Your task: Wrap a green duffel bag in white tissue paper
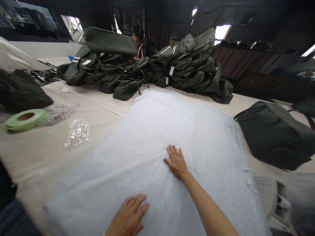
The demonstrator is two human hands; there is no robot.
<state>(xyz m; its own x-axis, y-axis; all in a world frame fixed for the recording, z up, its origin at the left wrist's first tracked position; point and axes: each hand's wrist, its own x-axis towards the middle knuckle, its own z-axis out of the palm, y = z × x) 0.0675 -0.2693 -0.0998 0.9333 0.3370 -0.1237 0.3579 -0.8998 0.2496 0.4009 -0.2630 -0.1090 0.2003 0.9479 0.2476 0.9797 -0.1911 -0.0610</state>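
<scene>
A wide stack of thin, whitish translucent sheets (152,131) covers the middle of the table in front of me. My right hand (177,164) lies flat on the top sheet near its centre, fingers stretched out. Lower and to the left, my left hand (129,214) is over the near part of the sheets, fingers loosely spread and slightly bent. I cannot tell whether it presses on the sheet. Neither hand grips anything. Soft creases run across the top sheet, and its right edge looks uneven.
Dark green bags (187,65) with white tags are heaped along the back. Another dark bag (273,134) stands at right. On the left are a green tape roll (36,115), a clear plastic bag (78,132) and a dark bag (24,91). A person (140,49) is behind the heap.
</scene>
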